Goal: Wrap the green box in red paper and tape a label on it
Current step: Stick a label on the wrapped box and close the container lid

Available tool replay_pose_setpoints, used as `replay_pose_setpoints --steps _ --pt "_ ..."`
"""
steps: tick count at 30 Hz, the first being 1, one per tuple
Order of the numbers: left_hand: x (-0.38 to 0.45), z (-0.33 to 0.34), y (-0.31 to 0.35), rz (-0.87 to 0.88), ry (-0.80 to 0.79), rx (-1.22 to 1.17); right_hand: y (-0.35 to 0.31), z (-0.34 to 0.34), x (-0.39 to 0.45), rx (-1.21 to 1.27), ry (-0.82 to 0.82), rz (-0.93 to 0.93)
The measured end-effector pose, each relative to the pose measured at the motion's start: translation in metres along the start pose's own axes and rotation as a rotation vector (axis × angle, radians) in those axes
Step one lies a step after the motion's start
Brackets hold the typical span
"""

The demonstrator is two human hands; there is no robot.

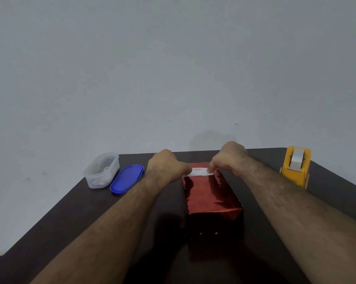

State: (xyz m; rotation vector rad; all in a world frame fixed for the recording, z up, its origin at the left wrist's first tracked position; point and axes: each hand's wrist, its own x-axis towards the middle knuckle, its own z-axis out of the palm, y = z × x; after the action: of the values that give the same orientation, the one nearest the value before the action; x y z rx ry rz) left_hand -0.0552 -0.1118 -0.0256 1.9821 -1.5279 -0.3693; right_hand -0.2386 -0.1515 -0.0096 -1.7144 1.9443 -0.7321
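Observation:
A box wrapped in shiny red paper (210, 197) stands upright on the dark table (74, 212), in the middle. A white printed label strip (199, 172) lies across the far edge of its top. My left hand (165, 165) pinches the label's left end. My right hand (227, 158) pinches its right end with fingertips bent down onto the box. None of the green box shows under the paper.
A clear plastic tub (101, 170) with small items stands at the back left, its blue lid (127, 178) beside it. A yellow tape dispenser (295, 167) stands at the back right corner. A grey wall rises behind the table.

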Motion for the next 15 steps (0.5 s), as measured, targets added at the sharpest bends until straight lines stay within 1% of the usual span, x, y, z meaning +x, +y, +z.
replay_pose_setpoints --steps 2,3,5,6,8,11,15 --pt "0.003 -0.002 -0.008 0.03 0.017 -0.003 0.002 -0.002 0.001 0.0 -0.024 -0.049" --pt "0.004 -0.001 -0.013 0.071 0.033 -0.022 0.005 -0.002 0.001 0.021 -0.036 -0.088" --pt "0.003 0.001 -0.022 0.201 0.06 -0.151 0.011 -0.003 -0.001 0.095 -0.054 -0.172" --pt "0.001 0.003 -0.026 0.257 0.06 -0.207 0.013 -0.003 -0.003 0.119 -0.058 -0.21" --pt "-0.003 0.007 -0.029 0.319 0.025 -0.224 0.018 -0.003 -0.008 0.118 -0.091 -0.281" --pt "-0.004 0.013 -0.034 0.314 -0.011 -0.214 0.023 0.001 -0.012 0.119 -0.141 -0.332" --pt "0.0 0.011 -0.044 0.266 0.009 -0.275 0.028 0.001 -0.01 0.141 -0.087 -0.297"
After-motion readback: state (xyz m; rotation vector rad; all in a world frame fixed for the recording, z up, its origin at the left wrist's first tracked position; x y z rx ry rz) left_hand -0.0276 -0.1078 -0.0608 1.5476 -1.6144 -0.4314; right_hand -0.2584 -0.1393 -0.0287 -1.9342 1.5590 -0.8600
